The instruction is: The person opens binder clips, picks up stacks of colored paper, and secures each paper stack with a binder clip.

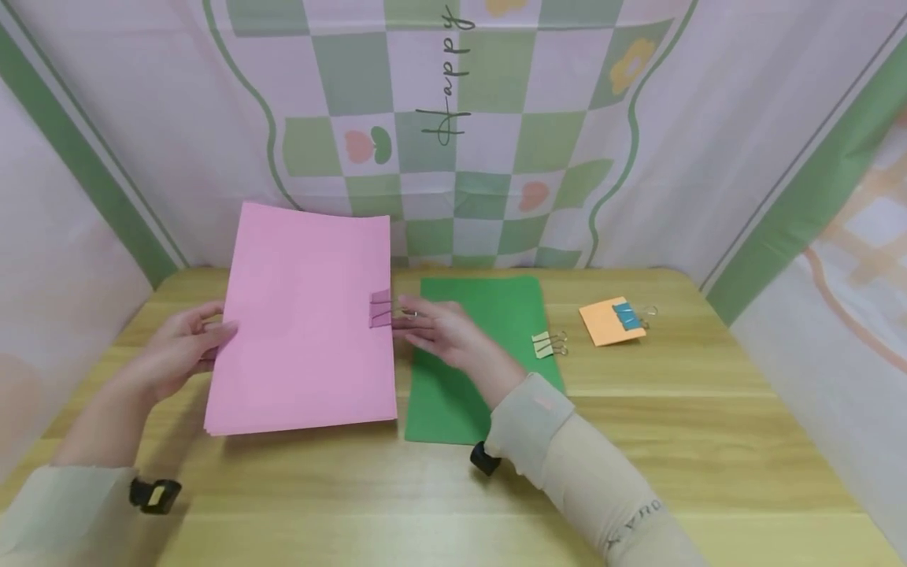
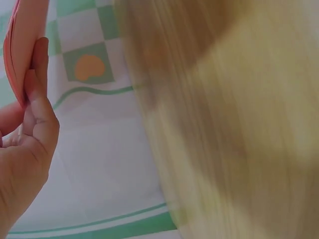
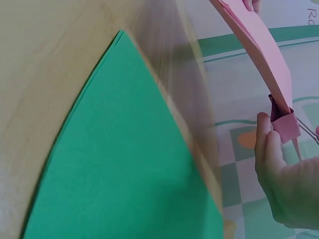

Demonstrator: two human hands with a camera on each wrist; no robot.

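Note:
My left hand [image 1: 173, 346] pinches the left edge of a stack of pink paper [image 1: 301, 323], thumb on top and fingers behind. The stack is tilted up off the table, and the left wrist view shows its layered edge between thumb and fingers [image 2: 42, 99]. A pink binder clip [image 1: 380, 309] bites the stack's right edge, its wire handles pointing right. My right hand [image 1: 446, 331] holds the clip at its handles. In the right wrist view, the fingers lie along the underside of the clip [image 3: 285, 128], and the thumb is mostly out of frame.
Under my right hand lies a stack of green paper [image 1: 482, 295] with a pale yellow binder clip [image 1: 543, 345] on its right edge. Farther right are orange note sheets [image 1: 601, 324] with a blue binder clip [image 1: 627, 316]. A patterned curtain [image 1: 489, 142] hangs behind the wooden table [image 1: 340, 504].

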